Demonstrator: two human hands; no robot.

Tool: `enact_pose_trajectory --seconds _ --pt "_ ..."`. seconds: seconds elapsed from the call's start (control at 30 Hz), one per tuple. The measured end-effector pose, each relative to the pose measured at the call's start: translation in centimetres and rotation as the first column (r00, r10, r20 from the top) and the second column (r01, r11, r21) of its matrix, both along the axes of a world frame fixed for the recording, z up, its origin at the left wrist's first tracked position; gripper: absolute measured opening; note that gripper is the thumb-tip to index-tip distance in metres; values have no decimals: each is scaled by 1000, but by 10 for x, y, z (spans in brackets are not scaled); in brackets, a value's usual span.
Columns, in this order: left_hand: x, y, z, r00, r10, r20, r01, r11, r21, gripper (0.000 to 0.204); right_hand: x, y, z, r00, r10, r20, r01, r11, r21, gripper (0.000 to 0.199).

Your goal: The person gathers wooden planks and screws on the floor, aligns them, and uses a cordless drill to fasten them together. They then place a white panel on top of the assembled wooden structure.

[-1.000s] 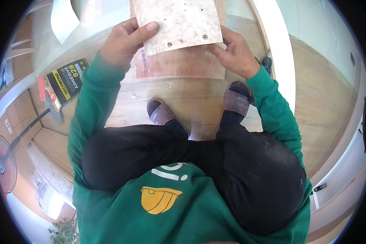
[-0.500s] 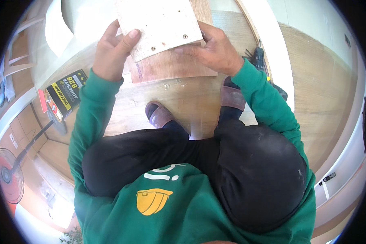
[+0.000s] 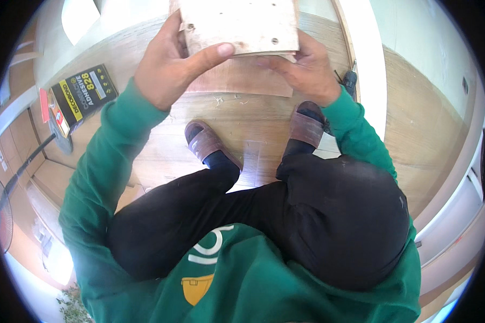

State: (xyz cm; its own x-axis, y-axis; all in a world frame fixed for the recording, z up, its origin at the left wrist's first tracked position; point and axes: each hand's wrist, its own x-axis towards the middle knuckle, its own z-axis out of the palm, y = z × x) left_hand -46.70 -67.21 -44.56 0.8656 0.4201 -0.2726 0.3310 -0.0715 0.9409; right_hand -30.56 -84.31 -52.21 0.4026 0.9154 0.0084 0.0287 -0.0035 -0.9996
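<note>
Plywood piece [image 3: 237, 24] between 2 hands

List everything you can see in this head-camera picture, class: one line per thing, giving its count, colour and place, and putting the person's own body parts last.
plywood panel: one, pale speckled with small holes, top centre, held up between both hands.
flat wooden board: one, light brown, on the floor under the panel.
wood shavings: a few, pale, by the board's near edge.
adhesive box: one, black and yellow, on the floor at left.
power tool: one, dark, partly hidden behind the right wrist.
fan: one, red grille, far left edge.
wooden floor: light brown, all around.
sandals: two, brown, centre.
left hand: one, thumb on the panel's face.
right hand: one, at the panel's lower right edge.
</note>
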Motion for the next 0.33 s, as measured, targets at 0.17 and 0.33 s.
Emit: enact_pose_trajectory --seconds 0.17,0.33 --pt "19 -1 14 1000 -6 -8 6 999 53 100 20 -9 4 989 -81 125 82 997 -8 54" --pt "-4 11 15 931 -289 -223 364 684 632 110 33 -32 14 951 38 307 14 986 -166 72"
